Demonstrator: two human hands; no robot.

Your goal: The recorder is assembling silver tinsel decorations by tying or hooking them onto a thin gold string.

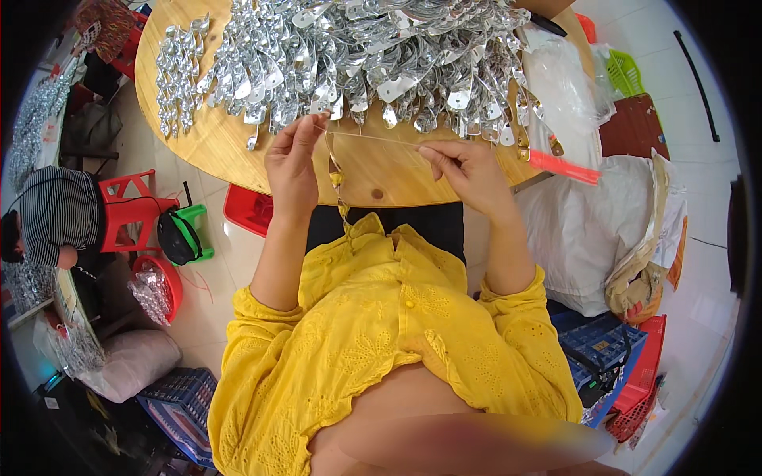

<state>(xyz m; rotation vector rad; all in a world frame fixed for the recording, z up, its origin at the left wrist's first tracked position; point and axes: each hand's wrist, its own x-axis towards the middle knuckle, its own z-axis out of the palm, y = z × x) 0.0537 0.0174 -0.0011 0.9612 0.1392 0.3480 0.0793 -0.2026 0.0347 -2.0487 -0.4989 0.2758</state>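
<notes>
My left hand [292, 163] is closed in a pinch near the front edge of the round wooden table [230, 163]. From its fingertips hangs a shiny twisted metal strip [336, 181], reflecting yellow, its lower end in front of my yellow shirt. A thin pale thread [369, 137] runs taut from there to my right hand [470, 170], whose thumb and forefinger pinch its other end. Where the thread meets the strip is hidden by my left fingers. Just beyond both hands lies a big heap of silver twisted strips [381, 59], several with flat, holed ends.
A clear plastic bag [556, 87] with a red edge strip [565, 168] lies at the table's right. White sacks [583, 230] stand right of me. On the left are a red stool [131, 210], a red basin [163, 285] and a seated person in a striped shirt [63, 210].
</notes>
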